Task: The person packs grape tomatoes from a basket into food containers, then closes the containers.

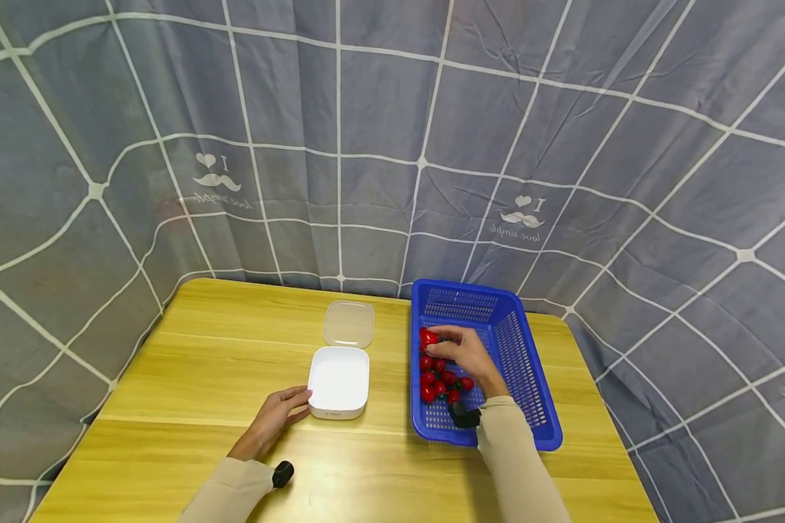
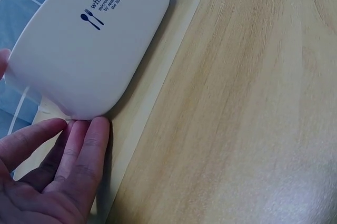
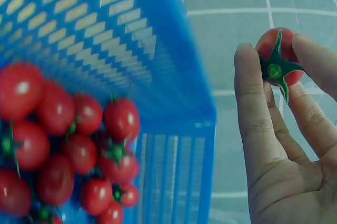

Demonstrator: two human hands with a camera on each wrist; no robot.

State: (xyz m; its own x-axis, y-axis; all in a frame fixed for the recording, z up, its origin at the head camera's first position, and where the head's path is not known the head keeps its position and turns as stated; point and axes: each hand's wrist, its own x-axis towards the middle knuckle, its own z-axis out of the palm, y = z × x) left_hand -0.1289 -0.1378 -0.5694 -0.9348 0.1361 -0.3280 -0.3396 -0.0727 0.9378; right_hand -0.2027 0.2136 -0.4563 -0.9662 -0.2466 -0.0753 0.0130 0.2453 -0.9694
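Between the fingertips and thumb of my right hand [image 1: 463, 353] is a cherry tomato [image 3: 267, 42], pinched, its green star-shaped stem leaves facing the right wrist camera. In the head view that hand is over the left part of a blue plastic basket [image 1: 538, 407]. Several more red cherry tomatoes [image 1: 440, 378] lie along the basket's left side. With nearly straight fingers, my left hand [image 1: 275, 418] touches the left side of a white square food container [image 1: 339, 381]. Dark lettering and a spoon-and-fork print mark the container's wall [image 2: 79, 66]. No contents show inside it.
Just behind the container, a translucent square lid [image 1: 349, 325] lies flat. Everything stands on a yellow wood-grain table [image 1: 222, 356]. A grey curtain with white grid lines [image 1: 379, 181] hangs behind the table and along its sides.
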